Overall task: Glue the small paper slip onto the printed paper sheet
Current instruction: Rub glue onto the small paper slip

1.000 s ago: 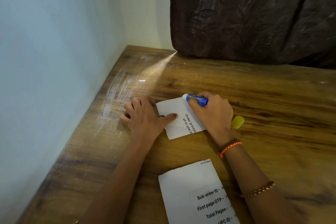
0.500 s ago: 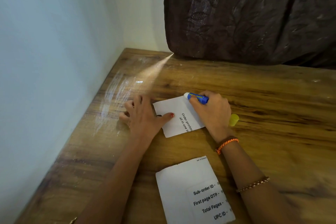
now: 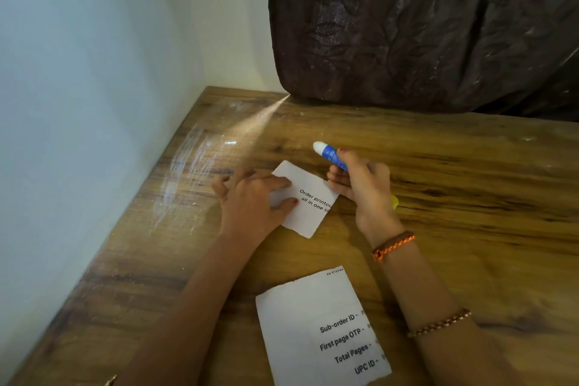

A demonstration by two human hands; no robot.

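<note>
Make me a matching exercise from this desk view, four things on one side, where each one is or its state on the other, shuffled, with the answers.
Things:
1. glue stick
2. small paper slip
3. printed paper sheet
4. yellow cap

States:
A. flat on the table, nearest the camera, untouched
B. held in the right hand, tip clear of the paper
C. mostly hidden behind the right hand
D. pinned down by the left hand

Pairs: 1-B, 2-D, 3-A, 4-C
</note>
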